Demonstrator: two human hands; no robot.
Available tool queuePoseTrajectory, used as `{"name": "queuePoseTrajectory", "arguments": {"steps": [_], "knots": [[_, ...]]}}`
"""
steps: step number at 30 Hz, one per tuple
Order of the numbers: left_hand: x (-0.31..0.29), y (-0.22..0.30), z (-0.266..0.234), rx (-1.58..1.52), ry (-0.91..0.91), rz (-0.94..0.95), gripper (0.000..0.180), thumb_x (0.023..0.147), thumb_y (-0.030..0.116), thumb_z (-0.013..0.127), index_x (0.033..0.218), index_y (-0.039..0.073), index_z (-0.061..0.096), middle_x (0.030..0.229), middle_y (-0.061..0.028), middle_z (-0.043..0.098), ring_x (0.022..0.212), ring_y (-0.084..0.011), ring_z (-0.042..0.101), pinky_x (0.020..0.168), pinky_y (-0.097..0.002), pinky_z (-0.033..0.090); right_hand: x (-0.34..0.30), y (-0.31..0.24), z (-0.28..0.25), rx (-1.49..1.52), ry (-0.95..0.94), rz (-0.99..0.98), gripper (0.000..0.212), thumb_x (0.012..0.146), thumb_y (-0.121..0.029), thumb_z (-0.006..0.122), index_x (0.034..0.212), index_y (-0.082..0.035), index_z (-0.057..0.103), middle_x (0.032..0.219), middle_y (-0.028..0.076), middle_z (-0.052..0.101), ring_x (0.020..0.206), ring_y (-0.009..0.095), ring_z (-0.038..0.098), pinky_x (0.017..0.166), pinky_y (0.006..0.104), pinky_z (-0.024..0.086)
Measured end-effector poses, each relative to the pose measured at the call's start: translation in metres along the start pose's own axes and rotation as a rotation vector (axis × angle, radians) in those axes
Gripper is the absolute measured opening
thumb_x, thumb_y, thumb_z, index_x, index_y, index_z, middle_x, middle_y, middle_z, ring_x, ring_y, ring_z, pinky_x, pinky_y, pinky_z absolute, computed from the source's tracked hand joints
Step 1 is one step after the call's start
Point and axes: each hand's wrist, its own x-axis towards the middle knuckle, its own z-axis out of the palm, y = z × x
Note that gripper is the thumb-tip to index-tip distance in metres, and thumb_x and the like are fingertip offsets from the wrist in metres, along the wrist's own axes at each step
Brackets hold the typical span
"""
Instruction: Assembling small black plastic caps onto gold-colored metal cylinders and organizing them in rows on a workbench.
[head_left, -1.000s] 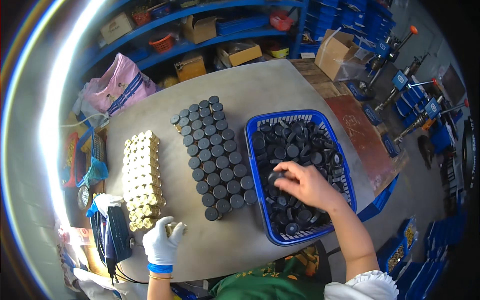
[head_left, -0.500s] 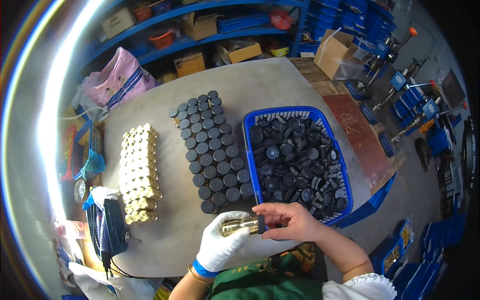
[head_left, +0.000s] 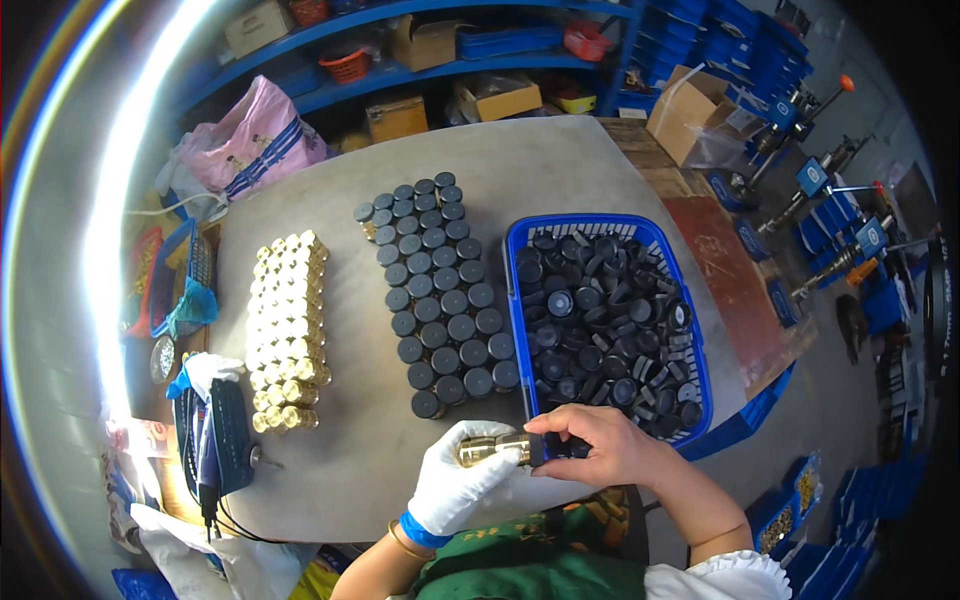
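Note:
In front of my body, my left hand [head_left: 450, 480], in a white glove, is closed around a shiny brass fitting [head_left: 487, 449] lying roughly level. A black cap [head_left: 537, 449] sits against the fitting's right end. My right hand [head_left: 608, 447], bare, pinches at that cap with thumb and fingers; more black shows between them, partly hidden. Just beyond my right hand stands a blue plastic basket [head_left: 518, 300] heaped with black round caps [head_left: 600, 330]. Farther left are tight rows of black-capped fittings [head_left: 440, 290], then a block of bare brass fittings [head_left: 288, 330].
All this stands on a grey tabletop [head_left: 350, 470]. At its left edge are a dark box with tools [head_left: 215, 430] and a blue basket [head_left: 185, 280]. A pink bag [head_left: 250, 140] lies at the far left. Hand presses [head_left: 810, 175] and an open carton [head_left: 695, 115] are at the right.
The view has shifted, so the table's things appear farther right. My right fingers have opened slightly around the cap, and dark material now shows between them. My left hand still holds the fitting.

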Motion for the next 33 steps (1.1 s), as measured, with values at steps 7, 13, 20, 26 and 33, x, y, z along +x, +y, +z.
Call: {"name": "queuePoseTrajectory", "arguments": {"steps": [7, 13, 20, 26, 33], "knots": [[-0.001, -0.009, 0.007, 0.092, -0.001, 0.122, 0.034, 0.081, 0.016, 0.075, 0.107, 0.0, 0.059, 0.099, -0.0074, 0.066, 0.087, -0.0113, 0.062, 0.078, -0.0261, 0.051, -0.005, -0.005, -0.005, 0.1, -0.098, 0.238, 0.047, 0.078, -0.025, 0.078, 0.113, 0.0, 0.058, 0.096, 0.012, 0.066, 0.085, 0.022, 0.067, 0.074, 0.033, 0.053], [0.003, 0.001, 0.005, -0.207, -0.111, -0.204, 0.018, 0.091, 0.012, 0.062, 0.104, 0.0, 0.059, 0.087, -0.0075, 0.065, 0.07, -0.0101, 0.059, 0.06, -0.0229, 0.047, -0.001, -0.001, -0.006, -0.471, 0.016, -0.49, 0.038, 0.075, -0.011, 0.072, 0.11, -0.004, 0.06, 0.1, 0.007, 0.062, 0.097, 0.023, 0.061, 0.084, 0.0335, 0.048], [-0.001, -0.005, 0.013, -0.019, -0.027, -0.012, 0.031, 0.085, 0.015, 0.072, 0.108, 0.0, 0.057, 0.096, -0.0082, 0.066, 0.08, -0.0112, 0.062, 0.069, -0.0247, 0.052, -0.007, -0.004, -0.007, -0.111, 0.114, -0.01, 0.047, 0.072, -0.028, 0.082, 0.107, -0.003, 0.062, 0.094, 0.01, 0.067, 0.085, 0.024, 0.065, 0.076, 0.0342, 0.049], [-0.005, 0.0, 0.013, 0.0, -0.064, -0.092, 0.036, 0.082, 0.014, 0.075, 0.109, 0.0, 0.057, 0.097, -0.0082, 0.066, 0.08, -0.0109, 0.062, 0.069, -0.025, 0.052, -0.011, -0.007, -0.014, -0.031, -0.04, 0.109, 0.039, 0.08, -0.034, 0.074, 0.099, -0.002, 0.063, 0.088, 0.01, 0.066, 0.083, 0.023, 0.064, 0.074, 0.0336, 0.049], [0.001, -0.005, 0.013, -0.083, -0.047, -0.132, 0.033, 0.083, 0.011, 0.072, 0.109, 0.0, 0.056, 0.096, -0.0087, 0.066, 0.075, -0.0122, 0.063, 0.063, -0.0252, 0.053, -0.005, -0.005, -0.02, -0.336, 0.018, -0.323, 0.042, 0.074, -0.026, 0.077, 0.108, -0.006, 0.063, 0.099, 0.003, 0.065, 0.094, 0.022, 0.062, 0.082, 0.0338, 0.045]]}}
